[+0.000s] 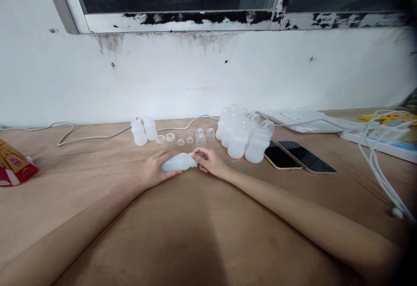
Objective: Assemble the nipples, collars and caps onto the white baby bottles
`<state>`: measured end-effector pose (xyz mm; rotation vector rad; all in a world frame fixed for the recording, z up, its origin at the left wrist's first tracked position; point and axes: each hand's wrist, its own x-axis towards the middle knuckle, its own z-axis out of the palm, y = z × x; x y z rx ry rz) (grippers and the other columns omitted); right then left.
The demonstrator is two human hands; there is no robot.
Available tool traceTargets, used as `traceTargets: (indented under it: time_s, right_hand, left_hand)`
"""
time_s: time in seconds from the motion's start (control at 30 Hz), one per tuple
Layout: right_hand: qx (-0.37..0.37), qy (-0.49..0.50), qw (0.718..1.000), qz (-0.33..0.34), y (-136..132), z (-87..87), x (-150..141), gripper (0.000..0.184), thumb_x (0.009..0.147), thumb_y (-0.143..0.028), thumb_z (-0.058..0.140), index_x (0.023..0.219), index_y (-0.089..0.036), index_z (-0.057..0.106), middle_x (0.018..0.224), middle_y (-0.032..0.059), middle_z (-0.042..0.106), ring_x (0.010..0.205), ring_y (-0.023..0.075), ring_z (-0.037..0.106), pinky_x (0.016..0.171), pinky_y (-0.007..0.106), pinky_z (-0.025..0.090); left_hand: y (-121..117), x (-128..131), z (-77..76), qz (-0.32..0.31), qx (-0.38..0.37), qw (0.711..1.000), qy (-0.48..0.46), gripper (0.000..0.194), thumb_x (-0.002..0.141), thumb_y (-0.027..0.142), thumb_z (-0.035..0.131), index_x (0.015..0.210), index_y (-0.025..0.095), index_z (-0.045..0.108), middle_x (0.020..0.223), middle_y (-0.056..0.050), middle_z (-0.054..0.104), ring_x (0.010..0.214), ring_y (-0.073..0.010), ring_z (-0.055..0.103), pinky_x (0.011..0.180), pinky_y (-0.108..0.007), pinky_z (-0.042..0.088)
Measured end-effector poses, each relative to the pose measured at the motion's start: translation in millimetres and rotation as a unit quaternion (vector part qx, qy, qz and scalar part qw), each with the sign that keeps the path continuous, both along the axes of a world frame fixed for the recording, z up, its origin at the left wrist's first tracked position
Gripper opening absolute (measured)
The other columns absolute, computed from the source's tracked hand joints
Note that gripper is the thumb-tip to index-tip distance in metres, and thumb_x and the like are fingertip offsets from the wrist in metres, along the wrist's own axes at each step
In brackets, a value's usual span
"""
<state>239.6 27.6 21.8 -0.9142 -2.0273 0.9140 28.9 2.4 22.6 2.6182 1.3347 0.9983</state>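
A frosted white baby bottle [177,162] lies on its side, its neck pointing right. My left hand [155,168] is wrapped round the bottle's base end. At the neck, the fingers of my right hand [207,162] pinch the collar ring [193,160]; whether a nipple sits in it is hidden. Just beyond my hands are two loose white rings [165,138], two clear nipples [185,140] and several clear dome caps [200,137]. Two bottles without caps [143,131] stand behind my left hand.
Several capped bottles [243,134] stand grouped at the right. Beside them lie two phones [298,156], a plastic bag [293,119] and coiled white cables [374,160]. A red and yellow box [16,164] is at the far left. A grey cable [94,137] runs along the wall.
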Motion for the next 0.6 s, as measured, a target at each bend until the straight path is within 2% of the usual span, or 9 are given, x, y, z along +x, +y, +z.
traceTargets:
  time_s: [0.07, 0.1, 0.2, 0.27, 0.3, 0.37, 0.47, 0.53, 0.6]
  right_hand:
    - [0.004, -0.031, 0.999, -0.015, -0.7, 0.3, -0.1, 0.037, 0.082, -0.046, 0.031, 0.068, -0.016, 0.049, 0.044, -0.0047, 0.043, 0.036, 0.0058, 0.038, 0.04, 0.019, 0.033]
    - [0.019, -0.035, 0.999, -0.017, -1.4, 1.0, 0.1, 0.037, 0.083, -0.044, 0.029, 0.068, -0.016, 0.049, 0.045, -0.0044, 0.043, 0.037, 0.0062, 0.04, 0.043, 0.02, 0.035]
    - [0.081, -0.018, 0.997, -0.001, -4.1, 3.7, 1.4, 0.026, 0.081, -0.04, 0.038, 0.09, -0.018, 0.048, 0.072, 0.0015, 0.055, 0.05, 0.0079, 0.048, 0.049, 0.022, 0.039]
    - [0.111, -0.022, 0.994, 0.012, -5.8, 4.8, 1.8, 0.031, 0.076, -0.038, 0.047, 0.101, -0.02, 0.044, 0.091, 0.005, 0.055, 0.061, 0.0103, 0.051, 0.05, 0.022, 0.04]
    - [0.121, -0.03, 0.992, 0.015, -6.5, 5.0, 1.5, 0.032, 0.074, -0.038, 0.049, 0.101, -0.02, 0.044, 0.093, 0.0051, 0.054, 0.064, 0.011, 0.051, 0.05, 0.022, 0.04]
    - [0.119, -0.035, 0.992, 0.007, -8.3, 4.8, -0.4, 0.029, 0.074, -0.038, 0.05, 0.096, -0.02, 0.047, 0.084, 0.0034, 0.056, 0.061, 0.0105, 0.049, 0.052, 0.022, 0.039]
    - [0.025, 0.002, 0.999, -0.027, -11.4, 5.1, -6.8, 0.027, 0.076, -0.044, 0.045, 0.083, -0.018, 0.047, 0.064, -0.0012, 0.051, 0.048, 0.0073, 0.043, 0.045, 0.02, 0.036]
    - [-0.093, 0.036, 0.994, -0.046, -13.2, 6.9, -11.6, 0.033, 0.075, -0.051, 0.041, 0.074, -0.018, 0.044, 0.054, -0.0039, 0.044, 0.04, 0.005, 0.037, 0.036, 0.017, 0.028]
    - [-0.201, 0.062, 0.976, -0.051, -14.4, 9.9, -15.1, 0.038, 0.073, -0.056, 0.04, 0.068, -0.018, 0.041, 0.051, -0.0054, 0.04, 0.034, 0.0026, 0.028, 0.031, 0.015, 0.019]
  left_hand:
    - [-1.9, 0.8, 1.3, -0.011, -0.011, 1.0, 0.017, 0.047, 0.068, 0.048, 0.054, 0.11, 0.027, 0.048, 0.105, -0.001, 0.055, 0.094, -0.0175, 0.053, 0.078, -0.027, 0.044]
    - [-2.4, 1.2, 2.0, -0.012, -0.014, 1.0, 0.017, 0.047, 0.068, 0.048, 0.053, 0.11, 0.027, 0.048, 0.105, -0.001, 0.055, 0.094, -0.0176, 0.053, 0.078, -0.028, 0.044]
    - [-1.8, 1.8, 3.3, 0.0, -0.015, 1.0, -0.006, 0.048, 0.068, 0.049, 0.054, 0.109, 0.026, 0.048, 0.104, -0.001, 0.057, 0.093, -0.0179, 0.054, 0.078, -0.028, 0.044]
    - [-0.5, 1.3, 2.6, 0.006, -0.022, 1.0, -0.011, 0.048, 0.068, 0.05, 0.053, 0.109, 0.025, 0.048, 0.103, -0.001, 0.058, 0.09, -0.0181, 0.055, 0.077, -0.029, 0.044]
    - [0.1, 0.9, 1.7, 0.009, -0.027, 1.0, -0.007, 0.048, 0.068, 0.051, 0.053, 0.108, 0.025, 0.047, 0.102, -0.001, 0.059, 0.089, -0.0182, 0.056, 0.075, -0.028, 0.045]
    - [0.8, 0.2, -0.7, 0.018, -0.02, 1.0, 0.006, 0.049, 0.068, 0.052, 0.052, 0.108, 0.024, 0.047, 0.099, -0.001, 0.059, 0.086, -0.0181, 0.057, 0.071, -0.028, 0.046]
    - [0.0, -0.4, -3.0, 0.026, 0.038, 0.998, 0.033, 0.047, 0.071, 0.05, 0.05, 0.108, 0.02, 0.047, 0.1, -0.005, 0.057, 0.088, -0.0181, 0.055, 0.072, -0.027, 0.045]
    - [-1.6, -0.4, -2.4, 0.023, 0.08, 0.995, 0.06, 0.045, 0.074, 0.048, 0.046, 0.107, 0.018, 0.047, 0.1, -0.007, 0.056, 0.09, -0.0181, 0.054, 0.075, -0.027, 0.043]
    - [-3.2, -0.3, -0.8, 0.026, 0.11, 0.99, 0.087, 0.042, 0.077, 0.046, 0.044, 0.107, 0.016, 0.047, 0.099, -0.008, 0.056, 0.089, -0.0183, 0.054, 0.075, -0.027, 0.042]
